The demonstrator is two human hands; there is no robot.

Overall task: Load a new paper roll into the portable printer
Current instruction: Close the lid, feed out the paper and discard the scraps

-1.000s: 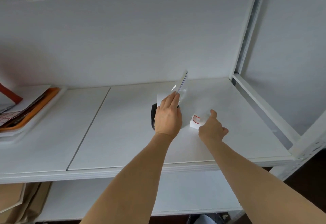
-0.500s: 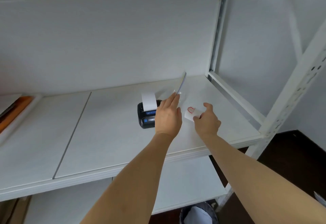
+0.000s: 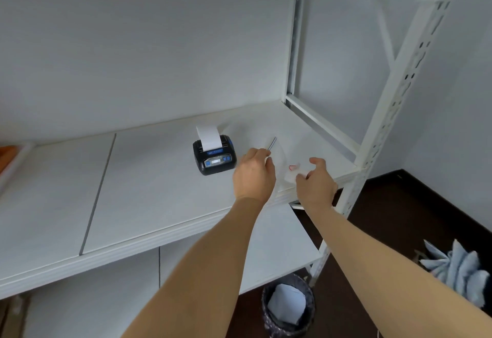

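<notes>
The portable printer (image 3: 214, 155) sits on the shelf (image 3: 149, 191), its display facing the person, and a strip of white paper (image 3: 209, 137) stands up from the slot at its back. It lies to the left of both hands and a little farther back, so the left hand (image 3: 254, 175) is the nearer of the 2, just beside the printer's right flank but apart from it.

That left hand is curled and pinches the top of a clear plastic bag (image 3: 279, 156), whose dark-lined upper edge shows above the fingers. The right hand (image 3: 315, 182) is at the bag's other side, near the shelf's front right corner, thumb and fingers bent around a small white packet with a red mark (image 3: 292, 168). The blur makes it hard to say whether this packet is the new roll, or whether it is inside the bag; it looks to be held through or against the plastic.

By this reading, the hands are dealing with the wrapping rather than the printer. A leftward reach would come next, and the left hand has the shorter path to the printer. Below the shelf stands a waste bin (image 3: 288, 308) with white paper in it.
</notes>
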